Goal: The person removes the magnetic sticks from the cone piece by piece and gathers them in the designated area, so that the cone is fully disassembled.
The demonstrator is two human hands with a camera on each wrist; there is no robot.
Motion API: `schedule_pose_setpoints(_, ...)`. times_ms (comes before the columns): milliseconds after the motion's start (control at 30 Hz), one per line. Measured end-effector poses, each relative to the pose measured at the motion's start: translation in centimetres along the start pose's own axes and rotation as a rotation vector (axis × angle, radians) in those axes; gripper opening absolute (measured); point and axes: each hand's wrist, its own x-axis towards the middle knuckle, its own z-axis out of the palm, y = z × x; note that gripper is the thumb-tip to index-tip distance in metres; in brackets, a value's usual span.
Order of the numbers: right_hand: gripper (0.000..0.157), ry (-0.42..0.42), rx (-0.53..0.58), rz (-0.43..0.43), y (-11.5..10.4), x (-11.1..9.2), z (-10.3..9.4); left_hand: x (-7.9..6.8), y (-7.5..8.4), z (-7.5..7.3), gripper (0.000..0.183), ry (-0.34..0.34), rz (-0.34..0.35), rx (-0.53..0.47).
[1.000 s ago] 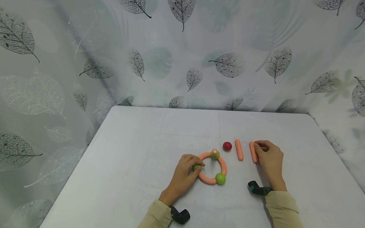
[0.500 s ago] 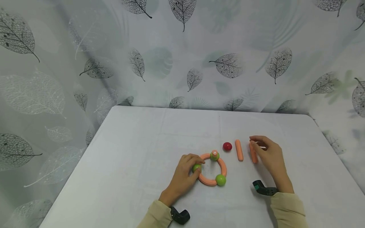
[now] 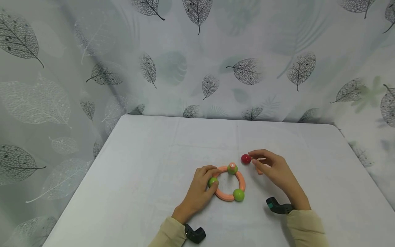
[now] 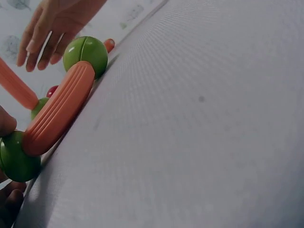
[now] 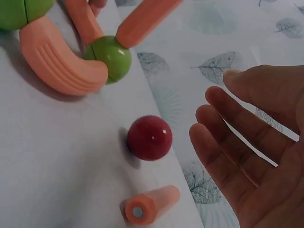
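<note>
My left hand [image 3: 200, 187] grips the green ball [image 3: 213, 182] on the left side of a ring of curved orange rods [image 3: 224, 196] and green balls lying on the white table. From the ring's far green ball [image 5: 111, 58] a straight orange rod [image 5: 147, 21] stands up. My right hand [image 3: 276, 168], fingers extended and holding nothing, hovers beside a glossy red ball [image 5: 149, 137]. Below that hand a loose straight orange rod [image 5: 159, 203] lies on the table, a round silvery spot on its end. In the head view my right hand covers most of it.
The white table [image 3: 148, 164] runs back to a leaf-printed curtain [image 3: 216, 61]. A green ball [image 3: 239, 195] joins the ring at its near right. Dark wrist cameras sit on both wrists, the left one [image 3: 195, 234] low over the tabletop.
My right hand has left the rightmost loose rod and moved left, over the other rod and near the red ball. That rightmost rod is now hidden from the head view. My left hand stays put.
</note>
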Motion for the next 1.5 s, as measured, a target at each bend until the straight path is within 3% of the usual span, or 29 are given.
schedule_pose_setpoints(167, 0.025, -0.040, 0.040, -0.091, -0.1, 0.4, 1.4, 0.0, 0.0, 0.0, 0.033, 0.005, 0.006, 0.012)
schedule_pose_setpoints(500, 0.032, -0.162, 0.105, -0.170, -0.3, 0.7, 3.7, 0.0, 0.0, -0.1, 0.031, 0.025, 0.013, 0.018)
schedule_pose_setpoints(733, 0.028, -0.177, 0.096, -0.281, -0.5, 1.0, 4.9, 0.1, 0.0, 0.0, 0.027, 0.096, 0.063, 0.032)
schedule_pose_setpoints(867, 0.027, -0.189, 0.110, -0.317, -0.8, 1.0, 5.3, 0.1, 0.1, 0.0, 0.016, 0.146, 0.080, 0.043)
schedule_pose_setpoints(1100, 0.027, -0.247, 0.165, -0.334, -1.2, 0.8, 5.8, 0.1, -0.1, 0.1, 0.016, 0.144, 0.083, 0.036)
schedule_pose_setpoints(1333, 0.022, -0.317, 0.200, -0.244, -1.9, 0.6, 6.0, 0.0, -0.2, -0.1, 0.020, 0.113, 0.087, 0.031)
schedule_pose_setpoints(1500, 0.021, -0.324, 0.204, -0.239, -2.3, 0.4, 6.1, 0.0, -0.3, 0.0, 0.025, 0.093, 0.090, 0.060)
